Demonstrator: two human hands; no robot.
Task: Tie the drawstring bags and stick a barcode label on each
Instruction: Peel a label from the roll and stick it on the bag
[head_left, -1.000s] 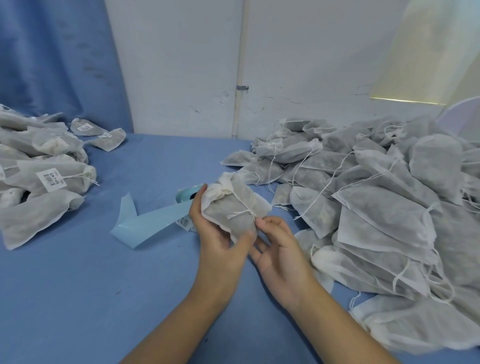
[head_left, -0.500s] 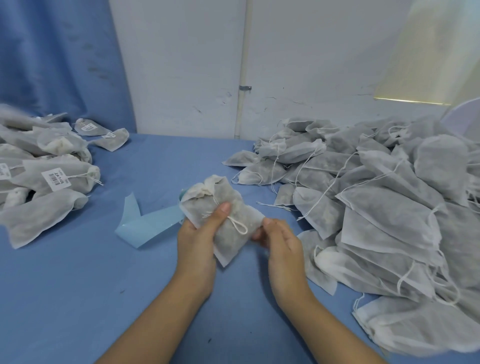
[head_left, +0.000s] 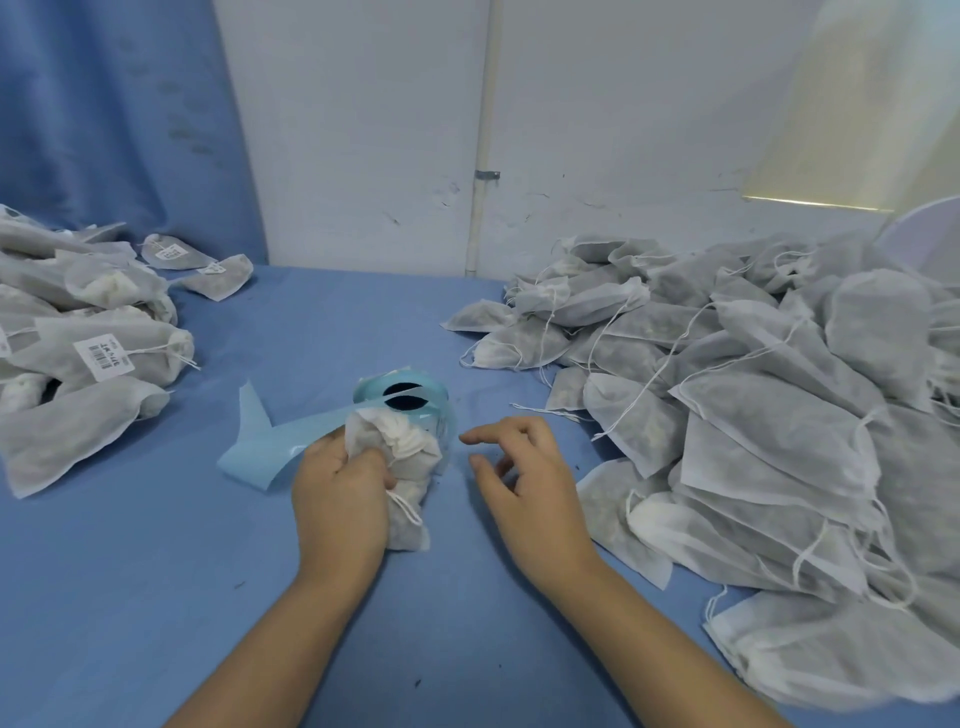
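While the left hand (head_left: 340, 493) gripped a tied bag (head_left: 402, 467) above the blue desk (head_left: 130, 597) (beside the label roll (head_left: 410, 400)), the right hand (head_left: 524, 478) hovered nearby, fingers loosely curled, holding nothing.

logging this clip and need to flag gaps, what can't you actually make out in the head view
Head view only:
- held bag: the left hand grips it and covers its front, so any label or knot is hidden.
- label roll: near side hidden behind that bag.
- barcode label on the left pile: print too small to read.
- right pile: cut off by the right edge, so no count.
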